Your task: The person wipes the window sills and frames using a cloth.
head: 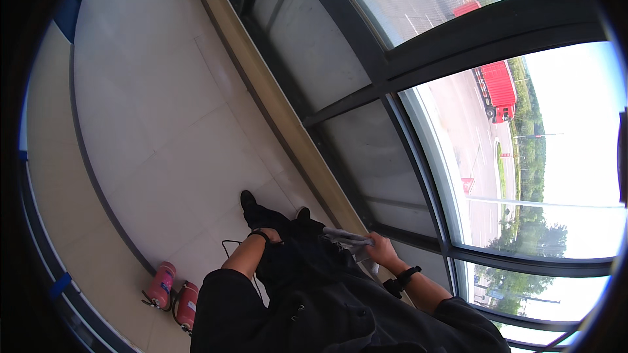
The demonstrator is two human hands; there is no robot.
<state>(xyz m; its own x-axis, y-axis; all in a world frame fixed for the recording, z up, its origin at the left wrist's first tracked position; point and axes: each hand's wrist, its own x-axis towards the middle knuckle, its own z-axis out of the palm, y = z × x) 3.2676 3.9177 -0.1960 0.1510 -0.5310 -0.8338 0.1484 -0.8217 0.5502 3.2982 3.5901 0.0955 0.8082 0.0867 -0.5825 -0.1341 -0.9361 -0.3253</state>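
My right hand (383,251) grips a grey cloth (346,238), which hangs folded from the fingers beside the window wall. A dark band with a bulky black piece circles that wrist. Against the front of my dark trousers rests my left hand (271,236); its fingers are mostly hidden at the fabric, perhaps in a pocket. A thin black cable (230,242) loops out beside the left forearm. My black shoes (248,200) stand on the pale tiled floor (186,147).
Dark-framed window panes (387,157) rise on the right above a beige ledge (289,137). Two red fire extinguishers (162,284) stand by the left wall (64,157). Outside, a red truck (496,88) is on a paved lot.
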